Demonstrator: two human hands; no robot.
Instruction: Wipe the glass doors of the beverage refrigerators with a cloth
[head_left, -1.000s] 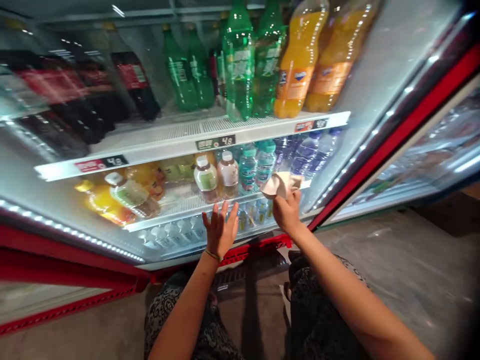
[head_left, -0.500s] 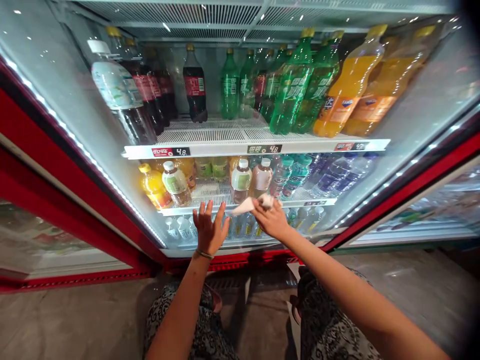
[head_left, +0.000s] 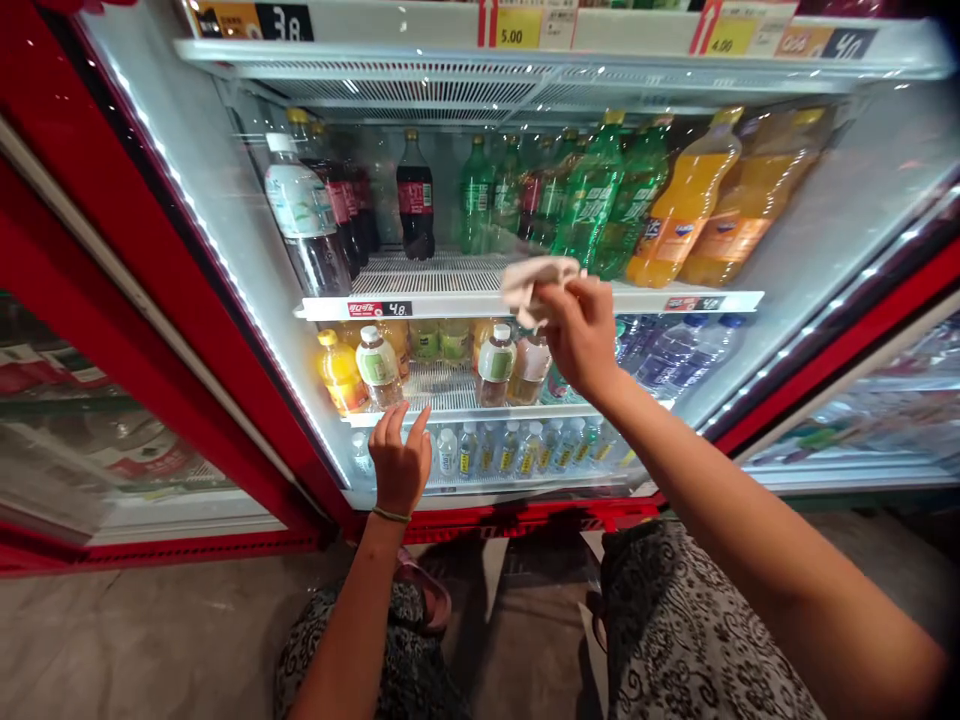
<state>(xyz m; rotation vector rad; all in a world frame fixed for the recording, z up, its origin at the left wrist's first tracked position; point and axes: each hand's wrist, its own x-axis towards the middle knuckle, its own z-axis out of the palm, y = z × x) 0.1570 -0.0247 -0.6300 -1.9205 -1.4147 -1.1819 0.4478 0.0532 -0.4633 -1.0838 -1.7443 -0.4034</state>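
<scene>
My right hand is closed on a crumpled whitish cloth, held up in front of the upper shelf edge. The cloth hides part of that edge; whether it touches the shelf I cannot tell. Lower and to the left, my left hand has its fingers apart and holds nothing. It is nearest the middle shelf's front edge, below a bottle with a green label. Behind my right hand stand green soda bottles and a bottle with a pale label, partly covered.
Dark cola bottles and orange soda bottles share the upper shelf. Small bottles line the bottom. Red cooler frames border both sides, with price tags above. My legs are close to the cooler base.
My right hand has risen with the cloth from the middle shelf edge to the upper one. My left hand has lowered slightly and moved left. The view has tilted up, bringing upper price tags into sight.
</scene>
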